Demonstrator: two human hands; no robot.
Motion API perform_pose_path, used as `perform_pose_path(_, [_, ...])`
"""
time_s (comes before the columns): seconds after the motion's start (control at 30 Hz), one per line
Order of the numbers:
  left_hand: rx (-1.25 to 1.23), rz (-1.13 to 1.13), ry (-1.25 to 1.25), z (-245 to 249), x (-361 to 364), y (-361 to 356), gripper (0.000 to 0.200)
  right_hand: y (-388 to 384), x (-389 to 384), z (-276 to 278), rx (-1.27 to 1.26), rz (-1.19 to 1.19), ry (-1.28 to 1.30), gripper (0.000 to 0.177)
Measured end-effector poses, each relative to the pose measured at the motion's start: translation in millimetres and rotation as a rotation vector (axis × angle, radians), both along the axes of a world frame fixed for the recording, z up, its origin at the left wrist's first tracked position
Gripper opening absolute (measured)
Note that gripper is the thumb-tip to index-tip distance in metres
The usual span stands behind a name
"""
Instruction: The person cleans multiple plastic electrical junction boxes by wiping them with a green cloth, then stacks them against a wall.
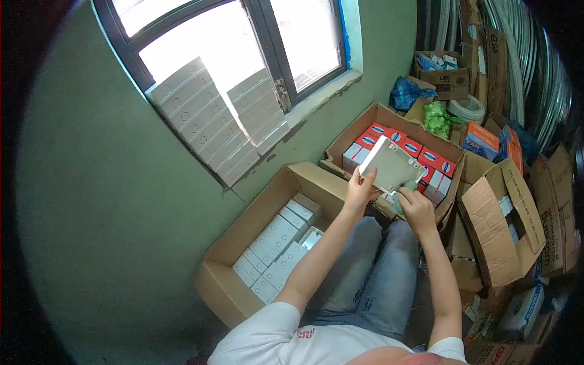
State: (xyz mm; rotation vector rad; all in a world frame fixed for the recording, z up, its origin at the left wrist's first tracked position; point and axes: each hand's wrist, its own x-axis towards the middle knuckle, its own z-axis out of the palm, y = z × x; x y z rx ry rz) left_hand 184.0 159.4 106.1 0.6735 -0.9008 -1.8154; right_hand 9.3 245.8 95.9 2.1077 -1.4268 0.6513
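Observation:
A shallow white plastic electrical box (389, 167), its open side facing me, is tilted above my knees. My left hand (361, 191) grips its lower left edge. At its lower right corner, my right hand (417, 210) is closed on a greenish cloth (399, 205) pressed against the rim; the fingertips are partly hidden. To my left, a cardboard carton (226, 291) holds rows of white boxes (274, 240) with round knockout marks. Just behind my hands stands another carton (376, 113) with red-and-white packets (413, 148).
Stacked white boxes (201, 112) lean on the window sill at the upper left. An open carton (502, 228) stands on the right, with orange-blue packs (482, 140), a green bag (436, 118) and a blue bag (409, 93) behind. Coiled conduit (517, 55) hangs at the far right.

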Motion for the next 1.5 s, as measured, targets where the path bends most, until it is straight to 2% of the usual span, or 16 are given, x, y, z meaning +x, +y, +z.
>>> perform_pose_path(0.03, [0.057, -0.054, 0.072, -2.7, 4.6, -4.4, 0.052, 0.8, -3.0, 4.2, -0.012, 0.046, 0.024, 0.025])
perform_pose_path(0.17, [-0.196, -0.229, -0.208, 3.9, 32.8, -27.8, 0.062, 2.4, -26.3, 18.6, 0.023, 0.062, 0.118, 0.023])
perform_pose_path(0.3, [-0.28, -0.444, -0.488, 23.2, 39.6, -26.0, 0.067, -7.1, -35.1, 18.6, 0.234, 0.001, 0.056, 0.022])
perform_pose_path(0.47, [-0.279, -0.331, -0.455, -5.9, 23.9, -39.7, 0.067, -18.3, -29.4, 23.6, 0.694, -0.059, -0.21, 0.041])
perform_pose_path(0.5, [-0.262, -0.279, -0.44, -9.3, 22.3, -36.8, 0.067, -21.6, -31.5, 23.1, 0.697, -0.07, -0.226, 0.048])
perform_pose_path(0.57, [-0.259, -0.235, -0.38, -18.7, 18.3, -34.2, 0.069, -24.5, -30.6, 22.3, 0.474, 0.024, -0.321, 0.056])
perform_pose_path(0.67, [-0.273, -0.184, -0.34, -27.8, 13.4, -37.5, 0.072, -21.5, -11.3, 41.5, 0.423, -0.034, -0.555, 0.061])
perform_pose_path(0.77, [-0.342, -0.149, -0.335, -30.0, 8.5, -40.6, 0.072, -29.3, 6.0, 29.0, 0.319, -0.252, -0.456, 0.052])
perform_pose_path(0.8, [-0.375, -0.151, -0.377, -28.4, 7.5, -43.5, 0.073, -30.4, 13.7, 26.2, 0.289, -0.293, -0.524, 0.04])
perform_pose_path(0.9, [-0.475, -0.137, -0.377, -18.4, -1.5, -46.3, 0.073, -35.8, 23.1, 13.0, 0.051, -0.403, -0.124, 0.03])
perform_pose_path(0.93, [-0.481, -0.137, -0.373, -9.7, -3.9, -41.9, 0.072, -35.7, 32.3, 14.1, 0.007, -0.349, -0.153, 0.03])
perform_pose_path(1.1, [-0.671, -0.056, -0.447, -9.4, -9.1, -50.5, 0.069, -29.2, 41.9, 7.7, 0.155, -0.158, -0.281, 0.037])
perform_pose_path(1.23, [-0.481, -0.027, -0.435, 9.1, 1.2, -31.7, 0.064, -30.2, 21.6, 13.8, 0.079, -0.198, -0.299, 0.043])
perform_pose_path(1.4, [-0.819, 0.036, -0.382, -12.3, -20.8, -22.0, 0.06, -28.2, 32.9, 0.4, 0.207, -0.217, -0.41, 0.034])
perform_pose_path(1.43, [-0.698, -0.021, -0.357, -13.7, -19.6, -22.2, 0.059, -26.1, 37.7, 1.5, 0.194, -0.191, -0.431, 0.03])
perform_pose_path(1.5, [-0.455, -0.132, -0.313, -9.3, -6.2, -18.6, 0.058, -15.6, 35.4, 12.9, 0.262, -0.08, -0.458, 0.043])
